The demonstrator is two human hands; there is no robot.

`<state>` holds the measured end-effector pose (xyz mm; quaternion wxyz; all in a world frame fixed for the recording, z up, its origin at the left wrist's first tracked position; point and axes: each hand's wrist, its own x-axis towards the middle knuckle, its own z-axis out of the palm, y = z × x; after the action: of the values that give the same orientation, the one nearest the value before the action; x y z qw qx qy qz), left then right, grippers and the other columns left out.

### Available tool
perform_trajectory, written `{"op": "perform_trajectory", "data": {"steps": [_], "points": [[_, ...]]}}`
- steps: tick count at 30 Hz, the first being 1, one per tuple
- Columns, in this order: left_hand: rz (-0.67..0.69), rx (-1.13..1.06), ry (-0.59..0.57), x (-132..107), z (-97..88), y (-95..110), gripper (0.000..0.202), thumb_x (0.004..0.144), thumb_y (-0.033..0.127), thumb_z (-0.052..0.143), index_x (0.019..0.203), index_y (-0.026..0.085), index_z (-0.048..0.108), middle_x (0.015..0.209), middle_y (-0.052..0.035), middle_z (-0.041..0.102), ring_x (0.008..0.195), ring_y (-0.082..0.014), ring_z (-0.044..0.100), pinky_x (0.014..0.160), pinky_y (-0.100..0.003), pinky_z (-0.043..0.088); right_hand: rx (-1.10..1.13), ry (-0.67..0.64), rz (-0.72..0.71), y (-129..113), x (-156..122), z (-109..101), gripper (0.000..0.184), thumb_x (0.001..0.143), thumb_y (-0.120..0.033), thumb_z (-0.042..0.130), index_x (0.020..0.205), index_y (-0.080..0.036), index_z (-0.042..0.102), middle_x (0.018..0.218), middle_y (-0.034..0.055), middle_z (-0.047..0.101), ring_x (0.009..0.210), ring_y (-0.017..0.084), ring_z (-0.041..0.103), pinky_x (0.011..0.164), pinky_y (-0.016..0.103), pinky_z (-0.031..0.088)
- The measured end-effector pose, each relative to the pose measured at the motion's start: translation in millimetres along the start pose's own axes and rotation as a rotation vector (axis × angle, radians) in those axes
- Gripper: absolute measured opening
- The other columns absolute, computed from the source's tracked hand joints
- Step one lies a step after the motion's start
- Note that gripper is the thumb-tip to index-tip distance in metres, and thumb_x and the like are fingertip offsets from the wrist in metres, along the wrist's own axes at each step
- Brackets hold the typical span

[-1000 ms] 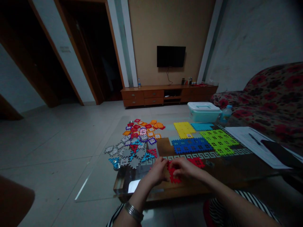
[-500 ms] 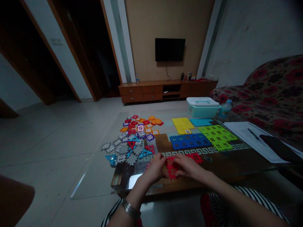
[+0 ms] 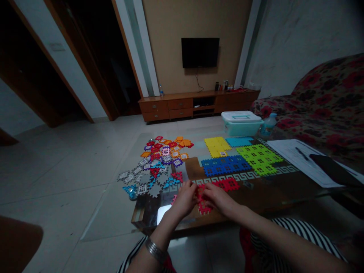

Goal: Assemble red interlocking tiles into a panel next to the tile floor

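Tabletop (image 3: 253, 200) below, left hand (image 3: 186, 198) and right hand (image 3: 218, 196) curl at red tiles (image 3: 203, 209).

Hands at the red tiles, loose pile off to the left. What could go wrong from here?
1. Left hand and right hand cover part of the red tiles, and the room is dim: a poorly seated edge could be missed.
2. The red tiles lie near the front of the tabletop; a slip might push one off.
3. The leftmost grey tiles sit close to the glass's left edge; a knock could drop some.
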<state>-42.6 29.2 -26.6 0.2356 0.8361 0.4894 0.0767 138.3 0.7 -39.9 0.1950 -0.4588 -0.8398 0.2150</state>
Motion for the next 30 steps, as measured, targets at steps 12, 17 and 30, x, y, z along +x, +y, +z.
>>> {"op": "perform_trajectory", "data": {"steps": [12, 17, 30], "points": [[0.049, -0.158, 0.088, 6, -4.8, -8, 0.017, 0.075, 0.014, 0.064, 0.091, 0.019, 0.066, 0.099, -0.0058, 0.062, 0.095, -0.0213, 0.057, 0.085, -0.032, 0.044, -0.08, 0.032, 0.028, 6, -2, 9, 0.009, 0.086, -0.014, 0.055, 0.084, -0.015, 0.064, 0.092, 0.0068, 0.06, 0.083, 0.018, 0.054, 0.071, 0.028, 0.041], [-0.075, -0.55, 0.554, 5, -35.7, -39, 0.017, 0.079, 0.025, 0.056, 0.089, 0.02, 0.068, 0.095, -0.0051, 0.07, 0.092, -0.0217, 0.062, 0.087, -0.035, 0.045, -0.117, 0.071, -0.008, -7, 7, 3, 0.01, 0.088, -0.017, 0.057, 0.083, -0.015, 0.065, 0.092, 0.0075, 0.061, 0.087, 0.02, 0.053, 0.074, 0.03, 0.042], [-0.176, -0.635, 0.702, 9, -38.7, -59, 0.02, 0.076, 0.029, 0.056, 0.088, 0.018, 0.067, 0.091, -0.0052, 0.07, 0.089, -0.0202, 0.064, 0.083, -0.033, 0.049, -0.26, -0.039, -0.183, -74, 31, 58, 0.028, 0.08, -0.028, 0.07, 0.103, -0.016, 0.061, 0.112, 0.011, 0.059, 0.101, 0.027, 0.053, 0.083, 0.039, 0.044]]}}
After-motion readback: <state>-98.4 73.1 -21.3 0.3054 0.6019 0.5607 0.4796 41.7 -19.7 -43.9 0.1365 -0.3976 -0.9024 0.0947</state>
